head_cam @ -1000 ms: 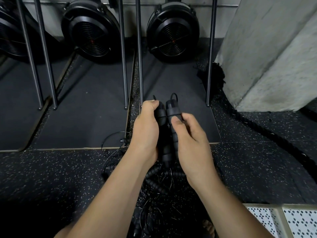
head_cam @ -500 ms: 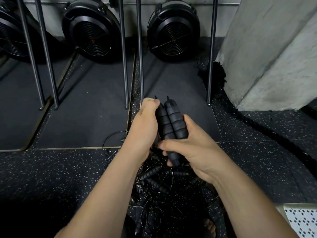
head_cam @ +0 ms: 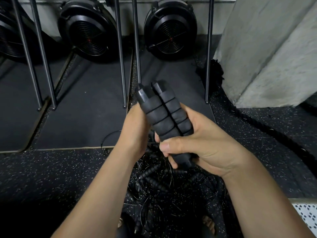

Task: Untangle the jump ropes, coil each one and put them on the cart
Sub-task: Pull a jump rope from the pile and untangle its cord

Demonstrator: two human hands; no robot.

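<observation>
Right hand [head_cam: 205,145] clamps two black ribbed foam handles [head_cam: 164,117] above the tangled black rope pile [head_cam: 163,182], left hand [head_cam: 135,131] alongside, hold unclear; a hard upward pull could tighten snags.

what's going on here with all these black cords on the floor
A person is sorting jump ropes. The right hand grips two black foam handles side by side; the left hand sits against their left side, its fingers hidden. The other ropes lie in a tangled pile on the speckled floor below.
</observation>
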